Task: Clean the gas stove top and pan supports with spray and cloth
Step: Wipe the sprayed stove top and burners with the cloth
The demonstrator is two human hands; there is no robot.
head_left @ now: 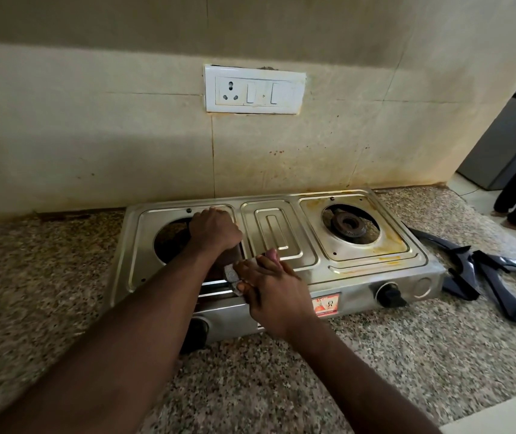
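- Where the two arms reach in from the near edge, the speckled desk (pixel 406 355) lies under them. The stove (pixel 278 233) sits on it with its long side going left to right.
- The right hand (pixel 269 286) is at the stove's front edge, near the middle. Its fingers are curled and pinch a small checked cloth (pixel 231 276) against the steel.
- The left hand (pixel 214 228) is a bit farther back, by the left burner hole (pixel 170 238). It is balled up like a fist and rests on the stove top. I cannot tell if it holds anything under it.
- Both hands are close together on the left half of the stove, which looks shiny. The right half has yellow stains (pixel 391 257) round the right burner (pixel 349 226).
- So I think the dirty part lies to the right of the cloth, along the stove's long side. The right hand is nearer to it, and it has the cloth.
- The right hole has a dark burner sitting in it. The left hole looks brown inside, but the hand hides part of it.
- Two black pan supports (pixel 463 285) are off the stove. They lie on the desk just beside its right end, one partly over the other.
- I see no spray bottle.
- Far back, a white socket plate (pixel 255 89) is on the wall above the stove.
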